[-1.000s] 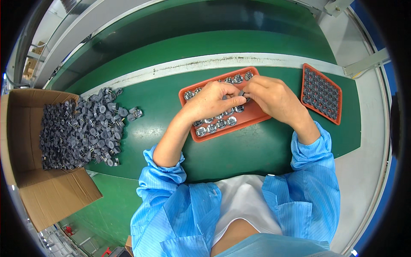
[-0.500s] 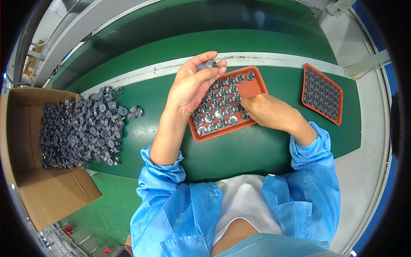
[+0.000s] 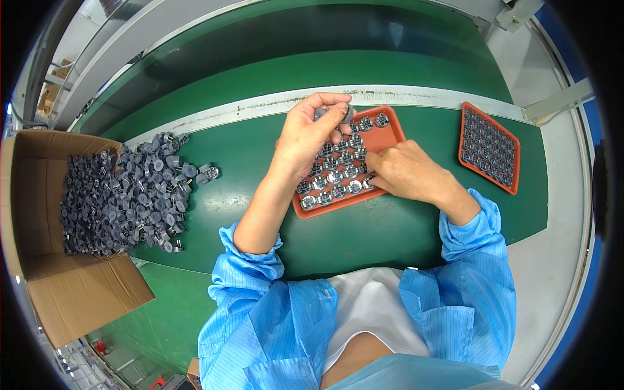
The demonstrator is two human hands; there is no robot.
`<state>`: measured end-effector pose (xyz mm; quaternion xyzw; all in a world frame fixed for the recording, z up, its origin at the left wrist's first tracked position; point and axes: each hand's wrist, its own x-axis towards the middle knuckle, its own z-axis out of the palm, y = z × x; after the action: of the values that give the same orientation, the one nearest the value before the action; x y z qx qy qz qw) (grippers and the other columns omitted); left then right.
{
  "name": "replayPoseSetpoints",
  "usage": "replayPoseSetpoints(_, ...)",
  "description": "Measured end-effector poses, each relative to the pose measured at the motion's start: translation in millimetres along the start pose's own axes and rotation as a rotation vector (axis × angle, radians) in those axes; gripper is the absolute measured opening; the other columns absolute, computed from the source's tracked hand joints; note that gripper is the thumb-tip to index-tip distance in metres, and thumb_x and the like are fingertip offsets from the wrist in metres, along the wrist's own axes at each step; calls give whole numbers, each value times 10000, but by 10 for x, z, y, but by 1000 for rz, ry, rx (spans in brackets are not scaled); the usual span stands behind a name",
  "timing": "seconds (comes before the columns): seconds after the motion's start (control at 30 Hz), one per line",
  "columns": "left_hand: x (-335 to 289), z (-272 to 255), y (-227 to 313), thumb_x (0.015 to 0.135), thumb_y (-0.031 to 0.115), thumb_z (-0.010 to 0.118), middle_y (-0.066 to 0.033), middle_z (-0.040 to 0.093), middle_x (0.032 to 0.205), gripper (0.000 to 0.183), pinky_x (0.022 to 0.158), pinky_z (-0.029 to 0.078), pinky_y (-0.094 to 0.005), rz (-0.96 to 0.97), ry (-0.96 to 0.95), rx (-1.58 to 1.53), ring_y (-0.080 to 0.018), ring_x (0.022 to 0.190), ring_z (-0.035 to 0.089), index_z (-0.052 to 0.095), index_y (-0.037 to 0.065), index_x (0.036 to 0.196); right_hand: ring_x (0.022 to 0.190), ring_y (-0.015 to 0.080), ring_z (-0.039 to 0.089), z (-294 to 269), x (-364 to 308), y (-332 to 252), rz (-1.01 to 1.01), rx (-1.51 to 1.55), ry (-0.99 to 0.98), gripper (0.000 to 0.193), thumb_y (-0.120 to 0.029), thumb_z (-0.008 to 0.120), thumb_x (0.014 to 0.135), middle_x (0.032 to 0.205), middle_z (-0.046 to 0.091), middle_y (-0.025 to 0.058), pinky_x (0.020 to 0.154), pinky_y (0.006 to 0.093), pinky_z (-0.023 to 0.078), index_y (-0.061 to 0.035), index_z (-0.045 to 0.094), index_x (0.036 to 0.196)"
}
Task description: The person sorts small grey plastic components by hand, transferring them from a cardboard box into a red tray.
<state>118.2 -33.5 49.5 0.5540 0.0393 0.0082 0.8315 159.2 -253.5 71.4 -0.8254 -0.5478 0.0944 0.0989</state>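
My left hand is raised over the left side of an orange-red tray, its thumb and fingers closed on small round grey parts. How many it holds is hidden by the fingers. Rows of similar round parts with shiny metal tops stand in the tray. At the tray's right side my right hand is lowered, fingers bent and pinched together. Its fingertips meet a small round part at the end of a row, mostly covered by the hand.
On the left, a cardboard box lies with its mouth toward the table, and a heap of grey parts spills out onto the green tabletop. A second, filled tray lies at the right. A pale rail runs behind.
My left hand has moved right and slightly down, over the tray, still holding the grey parts. My right hand stays at the tray's right side with hardly any movement.
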Motion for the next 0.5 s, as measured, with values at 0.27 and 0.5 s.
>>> replayPoseSetpoints(0.27, -73, 220, -93, 903, 23, 756, -66, 698, 1003, 300, 795, 557, -242, 166, 41, 390, -92, 898, 669, 634, -12, 1175, 616, 156, 644, -78, 129, -11, 65, 515, 634, 261, -118, 848, 825, 819, 673, 86, 568, 297, 518, -3, 642, 935)
replayPoseSetpoints(0.5, -84, 199, -102, 851, 4, 818, -42, 690, 980, 279, 767, 554, -245, 287, 20, 496, -73, 900, 655, 618, 18, 1045, 664, 187, 667, 54, 241, 150, 56, 727, 810, 136, -66, 788, 871, 825, 685, 97, 579, 318, 516, 9, 684, 916)
